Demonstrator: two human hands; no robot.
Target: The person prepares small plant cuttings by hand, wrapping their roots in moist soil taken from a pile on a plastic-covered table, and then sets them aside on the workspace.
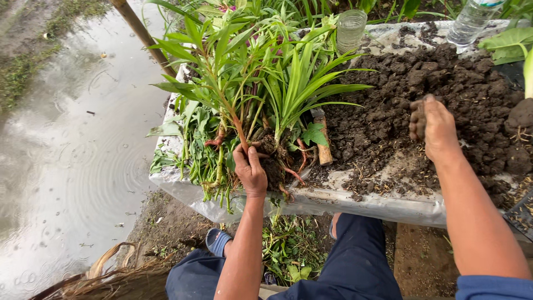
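My left hand (250, 169) grips the reddish stem base of a leafy green plant (222, 72), which stands upright at the front of a heap of uprooted plants (261, 94). Their muddy roots (277, 158) lie beside my fingers. My right hand (432, 126) is closed over a clump of dark soil, held just above the soil pile (444, 83) spread on a plastic-covered table (361, 203).
A wooden tool handle (322, 141) lies between plants and soil. A glass (351, 29) and a plastic bottle (472, 19) stand at the table's far edge. A rain puddle (72, 139) covers the ground left. My knees and a blue sandal (216, 241) are below the table.
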